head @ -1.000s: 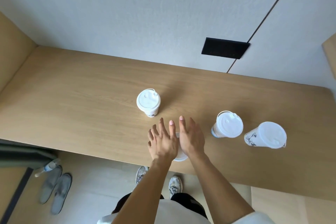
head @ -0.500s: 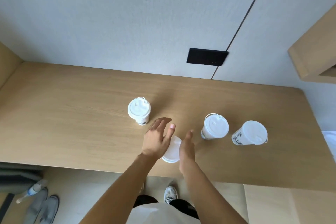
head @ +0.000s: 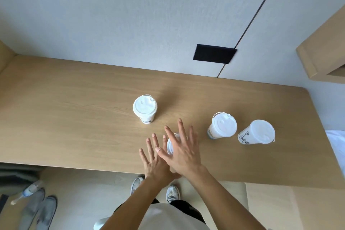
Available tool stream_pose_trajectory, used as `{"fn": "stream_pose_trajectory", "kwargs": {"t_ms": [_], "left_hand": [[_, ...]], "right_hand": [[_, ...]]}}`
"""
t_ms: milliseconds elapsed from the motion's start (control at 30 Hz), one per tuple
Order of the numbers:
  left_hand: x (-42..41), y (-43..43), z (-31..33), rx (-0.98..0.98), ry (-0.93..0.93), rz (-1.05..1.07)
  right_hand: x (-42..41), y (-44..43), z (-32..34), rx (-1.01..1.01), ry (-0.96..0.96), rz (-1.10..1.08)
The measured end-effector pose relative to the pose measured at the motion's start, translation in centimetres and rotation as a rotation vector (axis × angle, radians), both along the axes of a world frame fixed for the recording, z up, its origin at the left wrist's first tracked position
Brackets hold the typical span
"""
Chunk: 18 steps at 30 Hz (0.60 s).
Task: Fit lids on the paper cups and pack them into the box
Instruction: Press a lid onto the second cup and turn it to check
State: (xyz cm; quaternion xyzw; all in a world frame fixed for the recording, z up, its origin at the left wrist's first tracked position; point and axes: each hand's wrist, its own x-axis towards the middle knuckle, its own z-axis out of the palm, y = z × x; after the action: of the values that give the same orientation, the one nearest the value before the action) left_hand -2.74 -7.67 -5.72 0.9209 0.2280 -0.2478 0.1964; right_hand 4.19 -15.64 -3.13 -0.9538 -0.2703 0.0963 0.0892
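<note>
**Fourth lid going on**

My left hand (head: 155, 162) and right hand (head: 183, 152), fingers spread flat, cover the white plastic lid (head: 170, 145) on the paper cup near the light wooden table (head: 74, 117) front edge. Three lidded white paper cups (head: 145, 108) (head: 223, 125) (head: 258, 132) stand beyond, unpacked. No box seen. Left tabletop open.

Pale wood desk (head: 74, 117) against grey wall (head: 130, 15) (black panel (head: 214, 53)).
</note>
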Motion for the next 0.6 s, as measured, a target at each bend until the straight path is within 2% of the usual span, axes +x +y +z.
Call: {"fn": "stream_pose_trajectory", "kwargs": {"t_ms": [167,300,500,600], "left_hand": [[0.4,0.1,-0.3,-0.037,0.007,0.021],[0.5,0.1,-0.8,-0.05,0.012,0.044],[1.5,1.2,-0.4,-0.174,0.034,0.044],[1.1,2.0,-0.5,-0.383,0.047,0.074]], "right_hand": [[0.3,0.5,-0.8,-0.001,-0.112,-0.025],[0.1,0.7,-0.8,0.009,-0.109,-0.026],[1.3,1.4,0.3,0.056,0.065,-0.224],[3.2,0.0,1.8,0.194,0.317,-0.463]]}}
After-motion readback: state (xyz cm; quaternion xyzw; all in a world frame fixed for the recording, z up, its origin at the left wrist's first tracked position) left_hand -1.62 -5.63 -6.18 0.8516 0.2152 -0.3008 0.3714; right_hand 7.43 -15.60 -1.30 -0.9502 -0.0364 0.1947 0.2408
